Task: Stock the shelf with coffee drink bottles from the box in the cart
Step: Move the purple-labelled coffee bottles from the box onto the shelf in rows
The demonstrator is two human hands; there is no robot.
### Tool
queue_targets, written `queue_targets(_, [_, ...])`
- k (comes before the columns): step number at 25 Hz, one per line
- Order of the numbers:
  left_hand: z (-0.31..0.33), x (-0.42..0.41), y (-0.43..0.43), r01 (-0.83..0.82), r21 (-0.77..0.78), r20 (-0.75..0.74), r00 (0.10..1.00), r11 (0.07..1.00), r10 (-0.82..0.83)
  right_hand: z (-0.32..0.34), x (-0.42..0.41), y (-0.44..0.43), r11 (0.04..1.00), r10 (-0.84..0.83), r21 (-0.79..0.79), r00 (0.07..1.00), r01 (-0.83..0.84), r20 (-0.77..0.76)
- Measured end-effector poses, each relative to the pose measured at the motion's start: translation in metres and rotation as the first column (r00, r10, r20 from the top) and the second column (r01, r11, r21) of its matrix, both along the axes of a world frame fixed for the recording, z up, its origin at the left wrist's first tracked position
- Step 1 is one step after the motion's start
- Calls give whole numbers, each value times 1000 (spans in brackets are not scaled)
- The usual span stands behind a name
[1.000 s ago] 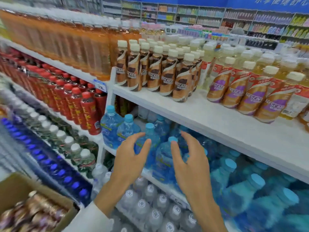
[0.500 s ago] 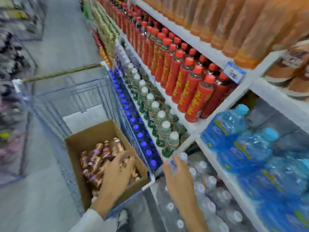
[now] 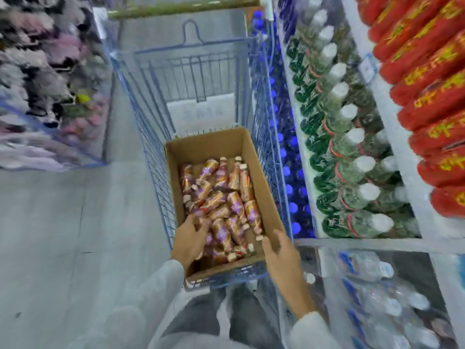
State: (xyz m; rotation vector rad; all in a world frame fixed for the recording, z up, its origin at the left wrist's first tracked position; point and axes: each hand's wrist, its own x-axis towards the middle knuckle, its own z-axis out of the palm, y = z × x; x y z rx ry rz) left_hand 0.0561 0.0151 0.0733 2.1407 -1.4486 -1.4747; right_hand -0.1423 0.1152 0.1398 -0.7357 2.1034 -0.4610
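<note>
1. Landmark: cardboard box (image 3: 261, 172), open-topped, sitting in the near end of the blue wire cart (image 3: 191, 71)
2. Coffee drink bottles (image 3: 221, 195) lie on their sides inside the box, jumbled in a loose heap across its floor; caps point several ways
3. Left hand (image 3: 189, 238) is inside the box at its near-left corner, fingers curled down onto the heap; cannot tell whether it has closed on a bottle
4. Right hand (image 3: 281, 258) hovers over the box's near-right corner, fingers loosely spread, holding nothing
5. Shelf (image 3: 400, 152) stands to the right of the box, loaded with green and red bottles; no coffee row shows in this view
6. Handling judgement: small full bottles, probably rigid plastic, moderate weight, glossy sleeves likely slippery
7. Grip judgement: take hold around the mid-body, or the narrower neck below the cap; lift from the top of the heap so neighbours do not roll
</note>
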Motion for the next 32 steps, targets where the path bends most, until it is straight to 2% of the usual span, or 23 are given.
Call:
queue_targets(6, [-74, -22, -43, -181, 207, 69, 983, 961, 170, -35, -6, -8, 994, 57, 87, 998, -60, 30])
queue_targets(9, [-119, -28, -65, -263, 296, 91, 965, 918, 246, -44, -7, -10, 990, 17, 140, 993, -33, 116])
queue_targets(12, [-151, -30, -73, -264, 394, 96, 964, 880, 246, -56, -4, -9, 986, -65, 163, 979, 34, 193])
queue_targets(16, [-172, -30, -70, -274, 399, 124, 962, 875, 245, -67, -1, -13, 979, -129, 188, 950, 77, 284])
queue_targets(17, [-166, -29, -70, -323, 397, 125, 946, 859, 298, -68, -1, -17, 977, -146, 197, 939, 86, 312])
queue_targets(19, [-148, -29, -68, -377, 312, 180, 925, 872, 335, -73, -2, -24, 970, -184, 216, 918, 112, 351])
queue_targets(21, [-123, -30, -61, -446, 260, 96, 894, 856, 437, -79, -1, -35, 971, -175, 214, 923, 105, 344])
queue_targets(24, [-69, -27, -42, -486, 262, -190, 821, 834, 538, -99, 7, -53, 973, -64, 231, 944, -13, 323])
queue_targets(25, [-51, -24, -35, -494, 280, -271, 782, 823, 562, -109, 11, -60, 971, -5, 227, 946, -73, 323])
queue_targets(27, [-27, -15, -23, -518, 282, -340, 733, 808, 589, -136, 18, -76, 951, 190, 184, 940, -248, 284])
queue_targets(28, [-20, -9, -16, -522, 272, -347, 730, 808, 589, -151, 20, -85, 907, 351, 160, 908, -391, 229])
queue_targets(29, [-15, -3, -10, -533, 260, -340, 730, 806, 592, -167, 22, -94, 816, 539, 146, 827, -560, 159])
queue_targets(31, [-9, 8, 1, -558, 235, -319, 729, 795, 606, -195, 22, -113, 512, 851, 160, 523, -844, 40])
queue_targets(32, [-7, 13, 6, -580, 232, -299, 721, 780, 625, -207, 22, -123, 352, 934, 173, 357, -920, -5])
